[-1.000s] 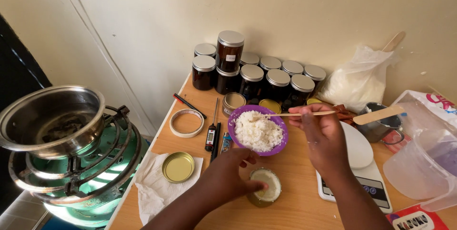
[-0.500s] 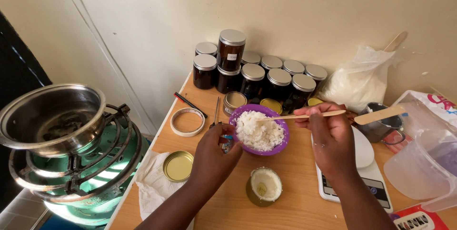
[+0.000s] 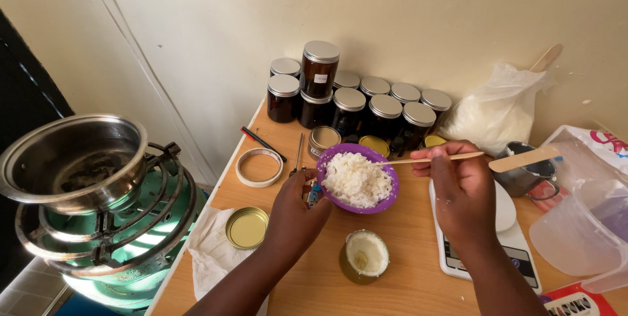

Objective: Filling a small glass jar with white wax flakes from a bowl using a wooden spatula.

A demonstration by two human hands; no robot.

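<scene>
My left hand (image 3: 297, 208) grips the near left rim of a purple bowl (image 3: 386, 202) heaped with white flaky wax (image 3: 356, 178). My right hand (image 3: 458, 182) holds a thin wooden stick (image 3: 399, 161) by its right end, the tip reaching over the bowl's contents. In front of the bowl, nearer to me, stands a small amber jar (image 3: 364, 257) partly filled with white wax. Its gold lid (image 3: 246, 227) lies to the left on a white cloth (image 3: 209, 250).
Several dark lidded jars (image 3: 350, 103) are stacked at the wall. A white scale (image 3: 507, 237) sits under my right wrist, a plastic bag (image 3: 497, 110) and clear jug (image 3: 589, 224) to the right. A tape roll (image 3: 259, 167) lies left; a steel pot (image 3: 72, 159) rests on a green stove.
My left hand left the small jar and moved up to the purple bowl's rim. The right hand with the stick shifted slightly right and lower.
</scene>
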